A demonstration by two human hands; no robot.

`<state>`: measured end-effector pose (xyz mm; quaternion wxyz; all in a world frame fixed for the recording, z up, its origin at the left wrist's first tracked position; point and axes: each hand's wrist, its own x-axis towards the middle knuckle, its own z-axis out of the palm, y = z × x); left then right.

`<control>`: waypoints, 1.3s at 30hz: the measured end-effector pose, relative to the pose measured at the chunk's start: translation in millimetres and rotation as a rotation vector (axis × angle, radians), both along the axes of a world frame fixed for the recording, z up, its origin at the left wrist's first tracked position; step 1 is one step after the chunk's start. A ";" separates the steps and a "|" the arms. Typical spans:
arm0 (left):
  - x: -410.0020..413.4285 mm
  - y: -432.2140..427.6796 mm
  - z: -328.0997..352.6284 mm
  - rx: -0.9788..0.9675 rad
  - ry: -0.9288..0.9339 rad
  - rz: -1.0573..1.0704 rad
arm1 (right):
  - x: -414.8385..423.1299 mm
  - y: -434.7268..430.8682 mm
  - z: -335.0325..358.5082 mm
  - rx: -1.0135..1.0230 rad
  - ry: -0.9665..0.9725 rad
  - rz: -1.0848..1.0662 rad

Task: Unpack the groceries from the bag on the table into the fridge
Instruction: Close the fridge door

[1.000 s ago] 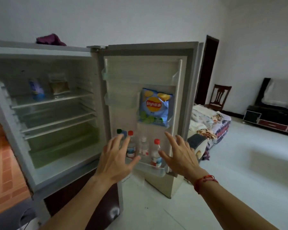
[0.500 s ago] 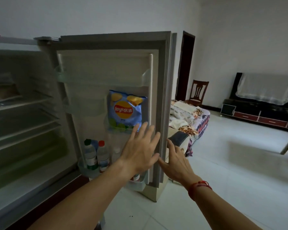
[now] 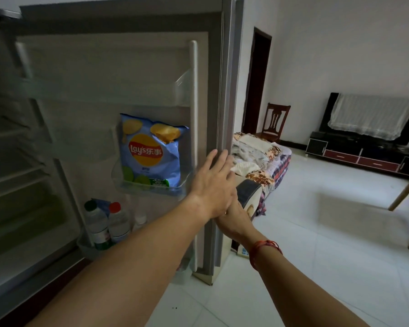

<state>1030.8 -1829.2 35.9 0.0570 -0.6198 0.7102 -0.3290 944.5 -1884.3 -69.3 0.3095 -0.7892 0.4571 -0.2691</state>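
The fridge door [image 3: 118, 67] stands open, filling the space to the left of both hands and above them; its grey outer edge runs straight up past the fingertips. Both arms reach forward from the lower part of the view. The left hand [image 3: 214, 185] is spread flat and open, fingers together and pointing up, its fingertips at the door's edge, holding nothing. The right hand [image 3: 234, 218] sits just below and partly behind the left, touching it near the wrist; most of its fingers are hidden, so whether it grips the door edge cannot be told. One red string bracelet [image 3: 261, 250] circles the right wrist.

One blue chip bag [image 3: 151, 152] stands upright in a clear door bin just left of the left hand. Down and to the left of the hands, the bottom door bin holds three bottles: one green-capped bottle [image 3: 96, 223], one red-capped bottle [image 3: 118, 221], and one small white-capped bottle [image 3: 139, 220] near the left forearm.
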 end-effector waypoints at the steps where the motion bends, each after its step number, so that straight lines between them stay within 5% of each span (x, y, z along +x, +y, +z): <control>1: 2.5 -2.3 -2.0 0.000 -0.010 0.005 | 1.2 -2.9 0.0 0.016 -0.027 -0.001; 20: 19.0 26.2 -17.0 -0.018 0.066 -0.070 | 10.8 14.1 -20.6 0.068 -0.150 -0.065; 39: 64.4 229.1 -49.2 -0.138 0.405 -0.136 | 31.7 214.2 -26.9 -0.174 -0.146 0.034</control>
